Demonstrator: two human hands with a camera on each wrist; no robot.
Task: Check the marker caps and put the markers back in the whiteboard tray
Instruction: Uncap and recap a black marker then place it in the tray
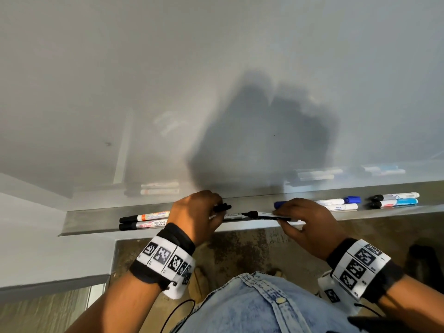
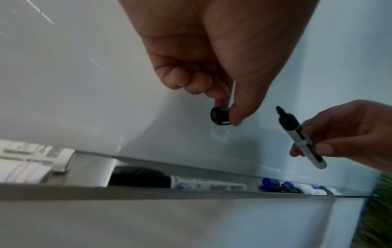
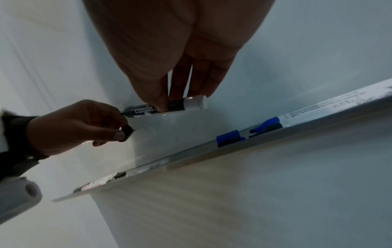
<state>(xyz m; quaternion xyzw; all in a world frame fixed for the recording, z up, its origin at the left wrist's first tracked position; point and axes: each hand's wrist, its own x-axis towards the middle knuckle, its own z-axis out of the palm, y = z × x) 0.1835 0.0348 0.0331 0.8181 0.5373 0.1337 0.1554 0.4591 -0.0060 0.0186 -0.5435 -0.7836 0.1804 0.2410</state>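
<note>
1. Just above the long grey metal whiteboard tray [image 1: 79, 218], both hands work one pen: the black-and-white "camlin" marker w/ its black nib bare [image 1: 266, 215] is pinched across the barrel by the right hand [image 1: 305, 219], thumb on one side & fingertips on the other, nib pointing at the left hand [image 1: 194, 212]. Marker is off the tray, held a little above its front lip.

2. Left hand pinches the small black plastic cap [image 2: 220, 118] betw. thumb & forefinger, other fingers curled in. Cap & nib are apart, near each other, not lined up: head view shows the cap sitting higher than the nib.

3. Risks, as I judge them:
- Cap mouth misses the nib → ink on a fingertip or on the white glossy board [image 1: 216, 68] right behind. Cause: the height offset & the marker's tilt seen from the left wrist.
- Cap pushed on only partway → no proper seal, the check fails. Needs a firm straight push.
- Cap is small & held only at its end; a slip drops it to the floor below, since the hands are near the tray's front edge.
- Lowering the hands could knock the white marker w/ black cap lying in the tray [image 2: 180, 183] beneath them.

4. Elsewhere in the tray: two black-capped markers at left [image 1: 144, 221], blue-capped markers at right [image 1: 336, 204], one blue cap looks loose; can't tell for sure.

5. Wrists: both level, palms facing down, forearms converging toward tray centre.
</note>
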